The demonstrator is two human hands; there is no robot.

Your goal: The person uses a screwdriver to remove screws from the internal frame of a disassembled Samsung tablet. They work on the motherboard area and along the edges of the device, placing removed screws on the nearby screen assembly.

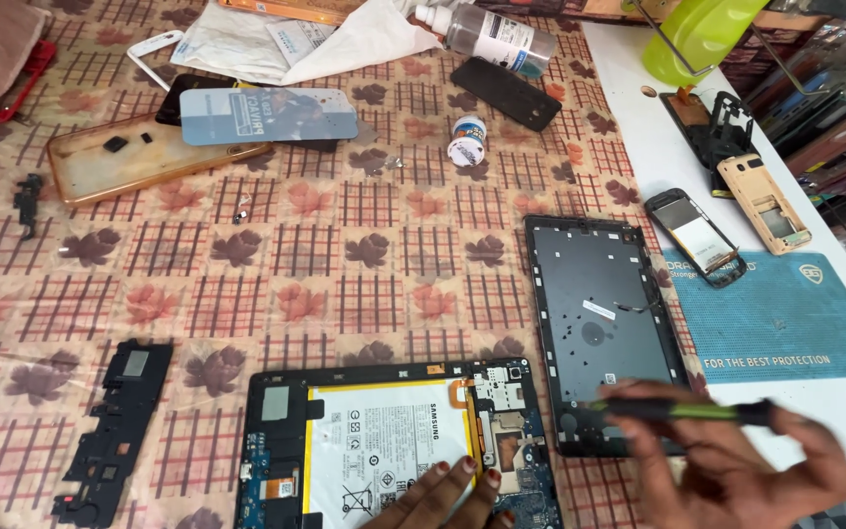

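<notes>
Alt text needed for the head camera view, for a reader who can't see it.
A left hand rests on the battery of an opened tablet while the right hand holds a green-and-black tool over its detached back cover. Phone parts, a bottle and a blue mat lie around.

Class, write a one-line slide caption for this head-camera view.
Left hand rests on an opened tablet; right hand holds a green-and-black tool over its detached back cover.
</notes>
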